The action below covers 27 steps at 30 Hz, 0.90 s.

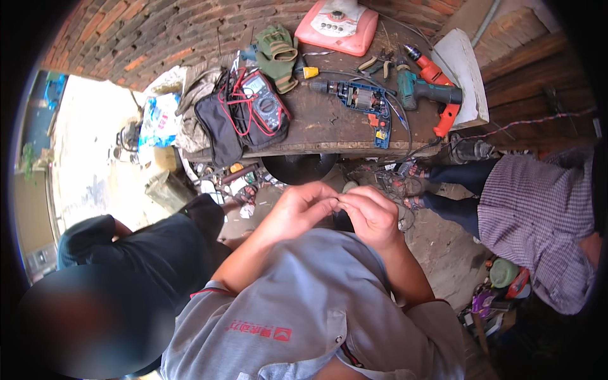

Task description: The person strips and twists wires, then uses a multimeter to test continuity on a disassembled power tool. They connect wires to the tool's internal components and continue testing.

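Note:
In front of my chest my left hand (pixel 304 206) and my right hand (pixel 370 215) meet fingertip to fingertip. Both are closed in a pinch over something tiny and dark that is too small to name. Beyond them, on the wooden workbench (pixel 310 130), lies a blue power drill (pixel 361 98) with its casing off and the motor showing. Left of it a red and black multimeter (pixel 266 104) with red leads rests on a black pouch (pixel 218 117). Neither hand touches the bench.
An orange drill (pixel 432 69) and a teal cordless drill (pixel 421 88) lie at the bench's right, beside pliers (pixel 380 65). Green gloves (pixel 277 57) and a pink scale (pixel 339 28) sit at the back. People stand close at left (pixel 145 247) and right (pixel 535 215). Clutter covers the floor below.

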Each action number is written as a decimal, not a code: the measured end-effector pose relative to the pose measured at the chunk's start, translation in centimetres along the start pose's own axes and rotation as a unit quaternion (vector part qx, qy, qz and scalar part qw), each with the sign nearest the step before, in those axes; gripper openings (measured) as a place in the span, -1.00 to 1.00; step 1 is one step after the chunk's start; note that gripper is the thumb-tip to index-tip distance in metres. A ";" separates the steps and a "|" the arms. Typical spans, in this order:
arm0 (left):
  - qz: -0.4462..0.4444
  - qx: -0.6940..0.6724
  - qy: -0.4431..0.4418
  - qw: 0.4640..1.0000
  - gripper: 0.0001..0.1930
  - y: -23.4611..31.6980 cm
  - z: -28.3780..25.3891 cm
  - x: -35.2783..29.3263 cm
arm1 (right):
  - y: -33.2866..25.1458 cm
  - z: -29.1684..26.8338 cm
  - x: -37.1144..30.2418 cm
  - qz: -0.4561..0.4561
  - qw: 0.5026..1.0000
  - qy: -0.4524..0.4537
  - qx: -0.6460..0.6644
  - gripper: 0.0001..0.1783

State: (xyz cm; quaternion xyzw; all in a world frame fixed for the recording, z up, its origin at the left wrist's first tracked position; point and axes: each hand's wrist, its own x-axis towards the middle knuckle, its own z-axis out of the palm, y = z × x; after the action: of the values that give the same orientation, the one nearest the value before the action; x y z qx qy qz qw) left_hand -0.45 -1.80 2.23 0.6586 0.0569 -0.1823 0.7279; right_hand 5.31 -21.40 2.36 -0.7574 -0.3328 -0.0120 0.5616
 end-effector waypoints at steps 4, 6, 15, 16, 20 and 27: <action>-0.016 -0.063 0.076 0.995 -0.87 0.6 1.4 -0.1 | 1.5 -1.7 2.2 0.011 0.993 -0.083 0.086 -0.89; 0.038 -0.076 0.137 0.987 -0.88 0.3 2.6 0.2 | 2.1 -2.5 3.1 0.021 0.985 -0.122 0.123 -0.87; 0.051 -0.164 0.230 0.958 -0.85 -0.6 5.5 0.8 | 4.0 -4.8 5.1 0.049 0.957 -0.214 0.190 -0.88; 0.046 -0.168 0.234 0.957 -0.86 -0.4 5.5 0.8 | 4.1 -4.9 5.4 0.031 0.959 -0.224 0.171 -0.90; 0.035 -0.192 0.222 0.955 -0.85 0.4 5.0 1.2 | 3.7 -4.5 6.5 -0.016 0.970 -0.207 0.126 -0.91; 0.009 -0.206 0.178 0.962 -0.83 1.5 2.9 1.8 | 4.2 -2.7 7.0 0.001 0.971 -0.173 0.166 -0.90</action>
State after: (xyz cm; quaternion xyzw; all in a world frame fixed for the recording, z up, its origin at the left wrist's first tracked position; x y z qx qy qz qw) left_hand 1.30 -4.89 3.43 0.5163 0.2162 -0.0399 0.8277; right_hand 13.87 -20.90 2.51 -0.6445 -0.4217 0.1752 0.6133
